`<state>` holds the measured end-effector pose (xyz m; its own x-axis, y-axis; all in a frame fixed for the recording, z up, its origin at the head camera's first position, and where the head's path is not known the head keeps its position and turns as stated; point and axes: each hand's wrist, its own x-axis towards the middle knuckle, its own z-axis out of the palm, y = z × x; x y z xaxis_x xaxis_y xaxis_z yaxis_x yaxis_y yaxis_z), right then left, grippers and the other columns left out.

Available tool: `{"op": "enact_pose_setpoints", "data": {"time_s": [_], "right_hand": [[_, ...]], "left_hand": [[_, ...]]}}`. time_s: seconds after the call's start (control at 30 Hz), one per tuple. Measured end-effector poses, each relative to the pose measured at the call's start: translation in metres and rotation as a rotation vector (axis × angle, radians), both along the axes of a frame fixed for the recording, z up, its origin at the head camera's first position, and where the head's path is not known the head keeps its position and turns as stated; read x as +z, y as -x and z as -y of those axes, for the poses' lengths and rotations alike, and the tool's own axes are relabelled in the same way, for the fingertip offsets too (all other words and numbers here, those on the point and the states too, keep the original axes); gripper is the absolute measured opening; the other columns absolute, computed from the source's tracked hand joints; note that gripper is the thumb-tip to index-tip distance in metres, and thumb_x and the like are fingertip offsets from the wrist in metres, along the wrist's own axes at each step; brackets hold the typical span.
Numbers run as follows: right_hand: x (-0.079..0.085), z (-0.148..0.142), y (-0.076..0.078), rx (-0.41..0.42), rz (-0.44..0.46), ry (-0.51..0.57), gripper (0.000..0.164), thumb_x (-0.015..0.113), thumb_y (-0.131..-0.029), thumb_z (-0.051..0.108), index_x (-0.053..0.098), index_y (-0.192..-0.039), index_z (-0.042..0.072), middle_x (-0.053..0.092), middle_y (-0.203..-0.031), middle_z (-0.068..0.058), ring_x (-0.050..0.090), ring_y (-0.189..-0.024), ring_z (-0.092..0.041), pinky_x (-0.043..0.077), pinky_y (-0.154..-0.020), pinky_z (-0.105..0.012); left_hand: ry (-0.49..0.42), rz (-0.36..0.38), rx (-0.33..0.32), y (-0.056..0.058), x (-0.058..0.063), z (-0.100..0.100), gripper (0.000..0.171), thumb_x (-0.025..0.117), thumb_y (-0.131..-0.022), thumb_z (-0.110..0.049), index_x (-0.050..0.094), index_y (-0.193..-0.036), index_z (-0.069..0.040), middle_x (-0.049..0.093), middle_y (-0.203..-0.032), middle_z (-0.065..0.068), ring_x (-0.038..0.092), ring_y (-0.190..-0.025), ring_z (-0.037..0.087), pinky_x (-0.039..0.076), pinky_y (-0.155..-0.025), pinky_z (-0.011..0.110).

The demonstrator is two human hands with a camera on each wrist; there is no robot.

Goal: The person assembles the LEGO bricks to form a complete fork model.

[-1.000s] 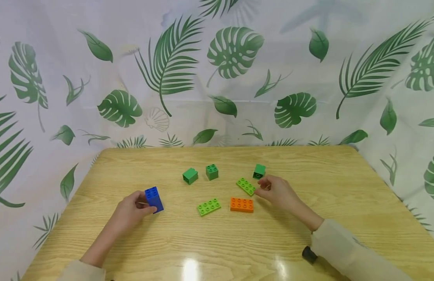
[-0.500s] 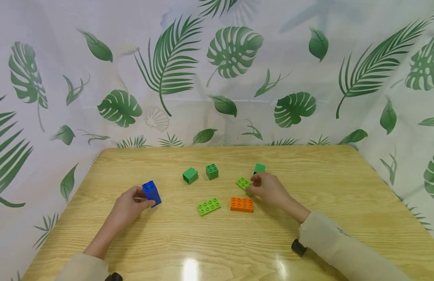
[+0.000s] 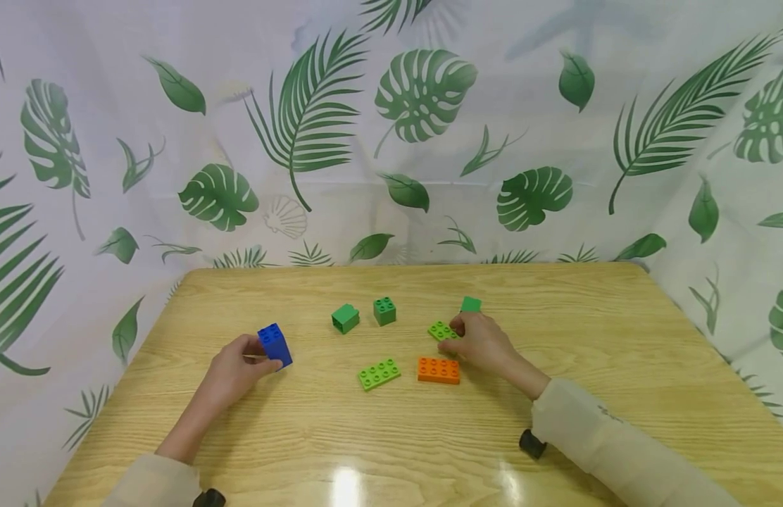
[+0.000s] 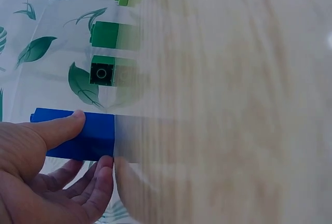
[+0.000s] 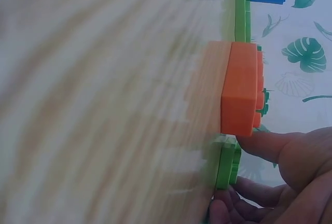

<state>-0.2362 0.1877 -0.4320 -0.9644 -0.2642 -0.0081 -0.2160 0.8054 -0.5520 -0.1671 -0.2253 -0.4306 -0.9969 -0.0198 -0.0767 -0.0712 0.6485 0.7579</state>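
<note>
Behind everything hangs the leaf-print cloth (image 3: 341, 141), and below both grips runs the wooden table (image 3: 303, 436). Here's the left hand (image 3: 234, 372), spread just the block's width, thumb one side, fingers the other, holding the tall blue block (image 3: 275, 346) upright, base at the tabletop! Over to the right hand (image 3: 481, 341): thumb and fingers part-closed around the near end of one lime-green brick (image 3: 441, 329), lying flat; whether they pinch it, I can't tell. Just nearer than that thumb sits the orange eight-stud brick (image 3: 439, 370). Left of it, between the hands, lies the second lime-green brick (image 3: 379, 374). Now the dark green ones: an upright four-stud block (image 3: 384, 311) and a tipped block (image 3: 345, 319), both beyond and between the grips, and a half-hidden block (image 3: 471, 304) right behind the right fingers.
</note>
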Motion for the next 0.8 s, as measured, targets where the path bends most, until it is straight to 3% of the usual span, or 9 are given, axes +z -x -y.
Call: {"op": "enact_pose_setpoints", "data": {"time_s": [0.23,0.43,0.53,0.67,0.8], "right_hand": [[-0.001,0.001,0.002,0.0,-0.009,-0.04,0.043,0.082,-0.09,0.025,0.072,-0.119,-0.005,0.071,-0.116,-0.02,0.067,-0.108,-0.037,0.055,-0.09,-0.053],[-0.001,0.001,0.002,0.012,-0.027,-0.068,0.041,0.081,-0.09,0.023,0.072,-0.118,-0.005,0.071,-0.114,-0.02,0.067,-0.105,-0.036,0.055,-0.088,-0.053],[0.001,0.001,0.002,0.016,-0.029,-0.076,0.041,0.08,-0.091,0.022,0.071,-0.12,-0.006,0.071,-0.115,-0.021,0.067,-0.107,-0.037,0.055,-0.089,-0.053],[0.002,0.0,0.0,0.03,-0.021,-0.083,0.037,0.08,-0.091,0.021,0.072,-0.117,-0.005,0.071,-0.107,-0.017,0.064,-0.09,-0.027,0.054,-0.077,-0.043],[0.003,-0.003,-0.003,0.043,-0.019,-0.086,0.035,0.079,-0.091,0.019,0.072,-0.116,-0.004,0.069,-0.1,-0.012,0.055,-0.08,-0.019,0.046,-0.069,-0.035]], "left_hand": [[-0.036,0.023,0.054,-0.006,0.001,-0.002,0.073,0.073,-0.098,-0.027,0.037,-0.149,0.011,0.052,-0.135,0.03,0.055,-0.122,0.043,0.052,-0.096,0.051],[-0.086,-0.099,0.181,-0.017,0.01,-0.01,0.076,0.073,-0.097,-0.028,0.034,-0.153,0.005,0.043,-0.134,0.023,0.044,-0.116,0.035,0.042,-0.089,0.046],[-0.107,-0.216,0.233,-0.023,0.014,-0.019,0.071,0.072,-0.098,-0.026,0.036,-0.152,0.001,0.042,-0.133,0.02,0.043,-0.114,0.033,0.04,-0.086,0.042],[-0.179,-0.478,0.26,-0.031,0.018,-0.036,0.055,0.071,-0.097,-0.009,0.044,-0.144,0.003,0.046,-0.123,0.016,0.043,-0.107,0.023,0.037,-0.084,0.033],[-0.255,-0.703,0.171,-0.036,0.022,-0.051,0.046,0.069,-0.093,0.007,0.05,-0.135,0.007,0.051,-0.115,0.016,0.046,-0.104,0.023,0.037,-0.084,0.025]]}}
